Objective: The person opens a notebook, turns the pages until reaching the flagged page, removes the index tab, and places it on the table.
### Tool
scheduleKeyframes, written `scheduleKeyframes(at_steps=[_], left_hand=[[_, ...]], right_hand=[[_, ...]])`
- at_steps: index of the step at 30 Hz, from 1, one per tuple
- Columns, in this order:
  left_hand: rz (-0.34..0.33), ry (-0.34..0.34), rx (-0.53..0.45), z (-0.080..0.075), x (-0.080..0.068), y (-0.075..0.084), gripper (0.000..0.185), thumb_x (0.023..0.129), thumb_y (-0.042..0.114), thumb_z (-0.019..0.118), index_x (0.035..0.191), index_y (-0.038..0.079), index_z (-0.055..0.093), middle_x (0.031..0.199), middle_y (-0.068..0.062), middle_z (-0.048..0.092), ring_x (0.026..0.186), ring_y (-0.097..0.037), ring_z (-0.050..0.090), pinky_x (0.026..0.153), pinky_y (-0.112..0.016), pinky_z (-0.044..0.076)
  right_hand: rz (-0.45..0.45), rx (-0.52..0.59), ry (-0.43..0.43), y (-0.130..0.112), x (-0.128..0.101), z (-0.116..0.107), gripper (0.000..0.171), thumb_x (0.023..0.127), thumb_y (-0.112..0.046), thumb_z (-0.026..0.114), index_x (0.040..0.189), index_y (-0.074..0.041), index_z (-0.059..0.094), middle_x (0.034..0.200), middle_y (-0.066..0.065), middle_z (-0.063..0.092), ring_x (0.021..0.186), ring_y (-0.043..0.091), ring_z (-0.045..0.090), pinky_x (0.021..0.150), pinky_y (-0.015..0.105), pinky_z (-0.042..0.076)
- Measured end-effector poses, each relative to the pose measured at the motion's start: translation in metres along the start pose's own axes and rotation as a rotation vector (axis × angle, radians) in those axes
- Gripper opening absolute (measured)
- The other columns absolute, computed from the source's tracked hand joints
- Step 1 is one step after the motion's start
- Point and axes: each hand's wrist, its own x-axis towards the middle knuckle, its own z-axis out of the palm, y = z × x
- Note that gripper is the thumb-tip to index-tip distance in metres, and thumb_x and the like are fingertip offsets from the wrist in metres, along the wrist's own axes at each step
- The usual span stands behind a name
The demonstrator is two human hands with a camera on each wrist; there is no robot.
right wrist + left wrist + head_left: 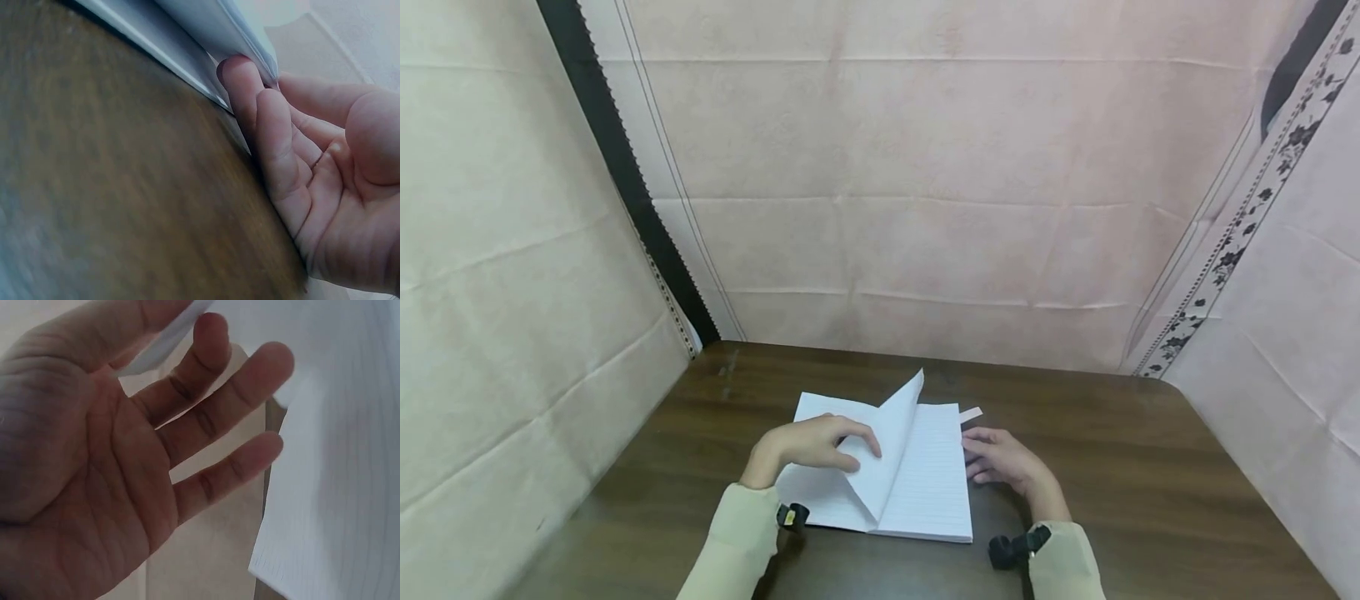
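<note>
We find an open notebook [917, 492] lying flat on the dark wooden tabletop [1150, 467], in the lower centre of the head view, just in front of the person. Its lined pages face up.

The left hand [808, 446] rests on the left half of the notebook, left of centre in the frame. Its fingers [857, 442] are relaxed and slightly spread, and touch a single page [891, 442] that stands lifted and curved above the spine. In the left wrist view the palm is open, with the fingers apart and the sheet [337, 456] lying along their tips; we see no pinch on it.

The right hand [1003, 462] lies on the tabletop at the notebook's right edge. The right wrist view shows its fingers [250, 94] nearly straight, held together, their tips pressed against the edge of the page stack [212, 37]. A small pale strip [970, 414] shows just beyond the notebook's upper right corner; we cannot tell what it is.

In our judgement, a page turn is under way and mid-course. The next move calls for guiding the lifted page over and flat without creasing it, while the right hand steadies the notebook against sliding.
</note>
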Motion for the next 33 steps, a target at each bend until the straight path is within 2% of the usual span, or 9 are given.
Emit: scheduleKeyframes(at_steps=[3, 6, 8, 13, 16, 23, 29, 33], left_hand=[[-0.018, -0.002, -0.025, -0.005, -0.009, -0.006, 0.029, 0.089, 0.007, 0.068, 0.108, 0.028, 0.07, 0.108, 0.009, 0.065, 0.084, -0.012, 0.051, 0.077, -0.027, 0.043], [-0.059, -0.029, -0.058, -0.012, -0.021, -0.012, 0.025, 0.089, 0.008, 0.069, 0.106, 0.026, 0.07, 0.11, 0.008, 0.065, 0.089, -0.014, 0.054, 0.078, -0.029, 0.044], [-0.098, -0.052, -0.072, -0.016, -0.03, -0.017, 0.021, 0.089, 0.009, 0.07, 0.103, 0.024, 0.072, 0.108, 0.007, 0.066, 0.093, -0.014, 0.055, 0.08, -0.03, 0.045], [-0.217, -0.075, -0.137, -0.02, -0.05, -0.029, 0.006, 0.09, 0.014, 0.071, 0.092, 0.017, 0.076, 0.094, 0.005, 0.068, 0.086, -0.015, 0.055, 0.076, -0.035, 0.046], [-0.267, -0.072, -0.207, -0.019, -0.057, -0.036, 0.008, 0.09, 0.018, 0.072, 0.088, 0.012, 0.077, 0.084, 0.002, 0.067, 0.081, -0.018, 0.056, 0.074, -0.038, 0.047], [-0.332, -0.085, -0.293, -0.016, -0.06, -0.049, 0.013, 0.09, 0.022, 0.072, 0.089, 0.01, 0.076, 0.083, -0.001, 0.067, 0.077, -0.024, 0.062, 0.077, -0.043, 0.049], [-0.39, -0.085, -0.295, -0.013, -0.06, -0.057, 0.011, 0.089, 0.024, 0.074, 0.092, 0.013, 0.074, 0.075, -0.006, 0.063, 0.071, -0.02, 0.058, 0.071, -0.037, 0.046], [-0.42, -0.07, -0.266, -0.011, -0.061, -0.061, 0.009, 0.088, 0.025, 0.075, 0.092, 0.016, 0.073, 0.077, -0.004, 0.06, 0.07, -0.02, 0.056, 0.066, -0.035, 0.043]], right_hand=[[0.004, -0.005, 0.004, 0.0, 0.001, 0.0, 0.044, 0.101, -0.027, 0.061, 0.131, 0.004, 0.056, 0.101, 0.012, 0.069, 0.082, 0.026, 0.07, 0.07, 0.032, 0.056], [0.007, -0.003, -0.001, -0.001, 0.0, 0.001, 0.043, 0.101, -0.027, 0.062, 0.13, 0.004, 0.057, 0.101, 0.012, 0.07, 0.082, 0.026, 0.07, 0.07, 0.032, 0.056], [0.009, -0.002, -0.005, 0.0, 0.0, 0.001, 0.043, 0.1, -0.027, 0.062, 0.13, 0.004, 0.056, 0.101, 0.013, 0.07, 0.082, 0.026, 0.071, 0.071, 0.031, 0.056], [0.0, -0.016, -0.006, 0.002, -0.001, 0.001, 0.044, 0.101, -0.028, 0.061, 0.131, 0.004, 0.056, 0.101, 0.012, 0.069, 0.083, 0.026, 0.07, 0.072, 0.032, 0.056], [-0.002, -0.022, -0.009, 0.003, -0.002, 0.0, 0.045, 0.101, -0.028, 0.061, 0.132, 0.004, 0.055, 0.102, 0.012, 0.069, 0.084, 0.027, 0.07, 0.073, 0.032, 0.056], [-0.004, -0.011, -0.026, 0.0, -0.003, -0.003, 0.044, 0.101, -0.026, 0.06, 0.133, 0.005, 0.054, 0.101, 0.013, 0.069, 0.083, 0.026, 0.07, 0.072, 0.031, 0.056], [-0.006, -0.003, -0.031, -0.003, -0.002, -0.002, 0.045, 0.101, -0.027, 0.061, 0.132, 0.004, 0.054, 0.099, 0.011, 0.07, 0.082, 0.025, 0.07, 0.071, 0.031, 0.056], [-0.009, -0.006, -0.028, -0.004, -0.003, 0.001, 0.045, 0.101, -0.028, 0.061, 0.132, 0.004, 0.055, 0.097, 0.01, 0.07, 0.082, 0.025, 0.07, 0.071, 0.031, 0.056]])
